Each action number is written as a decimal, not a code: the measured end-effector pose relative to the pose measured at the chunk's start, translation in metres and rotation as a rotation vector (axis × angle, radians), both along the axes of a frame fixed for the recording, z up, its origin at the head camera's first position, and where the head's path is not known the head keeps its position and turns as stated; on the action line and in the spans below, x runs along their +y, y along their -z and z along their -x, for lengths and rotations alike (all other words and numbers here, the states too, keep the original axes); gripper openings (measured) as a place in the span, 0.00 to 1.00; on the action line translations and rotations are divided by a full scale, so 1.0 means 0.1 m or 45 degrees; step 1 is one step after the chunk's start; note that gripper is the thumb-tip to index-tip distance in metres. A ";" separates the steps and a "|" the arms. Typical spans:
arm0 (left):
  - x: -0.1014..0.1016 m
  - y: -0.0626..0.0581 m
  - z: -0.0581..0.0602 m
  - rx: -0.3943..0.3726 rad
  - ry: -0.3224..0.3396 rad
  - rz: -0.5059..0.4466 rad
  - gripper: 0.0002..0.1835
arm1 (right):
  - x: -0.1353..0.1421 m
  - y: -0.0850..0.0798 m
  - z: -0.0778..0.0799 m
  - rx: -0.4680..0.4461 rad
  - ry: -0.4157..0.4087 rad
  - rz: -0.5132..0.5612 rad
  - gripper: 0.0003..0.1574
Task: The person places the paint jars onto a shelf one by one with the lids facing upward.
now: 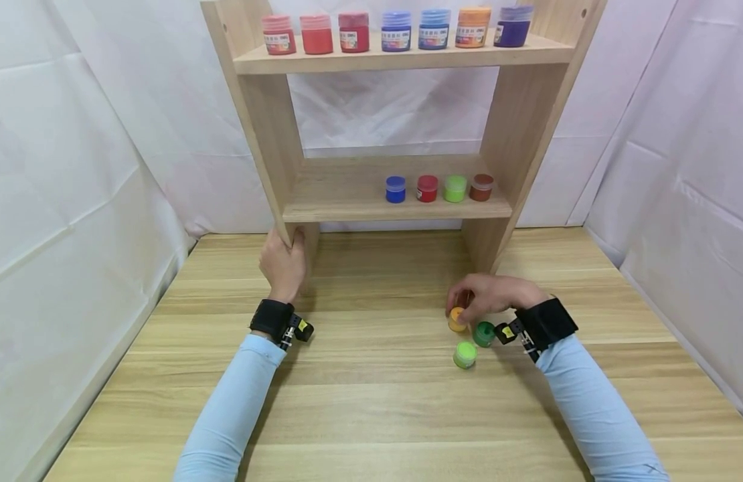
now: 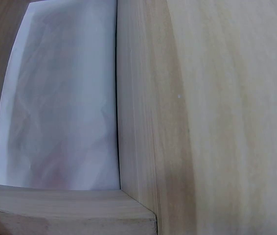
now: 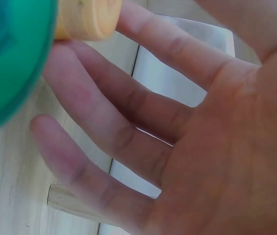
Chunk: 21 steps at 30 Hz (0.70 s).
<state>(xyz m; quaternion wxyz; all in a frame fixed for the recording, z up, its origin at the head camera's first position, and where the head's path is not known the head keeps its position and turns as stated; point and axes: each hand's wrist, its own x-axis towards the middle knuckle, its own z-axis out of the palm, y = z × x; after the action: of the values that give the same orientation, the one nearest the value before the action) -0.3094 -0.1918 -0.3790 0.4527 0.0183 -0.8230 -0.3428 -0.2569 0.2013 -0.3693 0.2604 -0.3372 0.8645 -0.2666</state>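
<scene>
My left hand (image 1: pixel 283 269) grips the lower front edge of the left side panel of a wooden shelf unit (image 1: pixel 266 140). The left wrist view shows wooden boards and white cloth but not the hand. On the tabletop at right, my right hand (image 1: pixel 494 294) pinches a small orange-yellow paint jar (image 1: pixel 457 320) between thumb and fingers. Close beside it stands a dark green jar (image 1: pixel 484 334), large in the right wrist view at upper left. A light green jar (image 1: pixel 465 355) stands nearer to me.
On the middle board stand a blue jar (image 1: pixel 395 190), a red jar (image 1: pixel 427 189), a light green jar (image 1: pixel 454 189) and a brown jar (image 1: pixel 482 188). Several larger paint jars (image 1: pixel 396 32) line the top board (image 1: pixel 401 63). White cloth (image 1: pixel 76 167) surrounds the wooden table (image 1: pixel 371 415).
</scene>
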 end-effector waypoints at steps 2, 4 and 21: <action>0.00 0.00 0.00 0.000 -0.003 0.001 0.12 | 0.00 0.01 0.01 0.035 0.017 -0.006 0.13; 0.00 0.00 0.00 -0.002 -0.007 0.002 0.12 | 0.00 0.01 0.02 0.075 0.040 -0.018 0.13; -0.01 0.00 0.02 0.002 0.001 0.003 0.13 | 0.01 0.07 0.08 0.297 0.176 -0.074 0.16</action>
<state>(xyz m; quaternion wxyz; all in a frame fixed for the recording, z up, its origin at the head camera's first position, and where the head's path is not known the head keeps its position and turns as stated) -0.3112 -0.1930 -0.3790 0.4531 0.0170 -0.8230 -0.3421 -0.2653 0.2020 -0.3766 0.1487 -0.2978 0.9175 -0.2178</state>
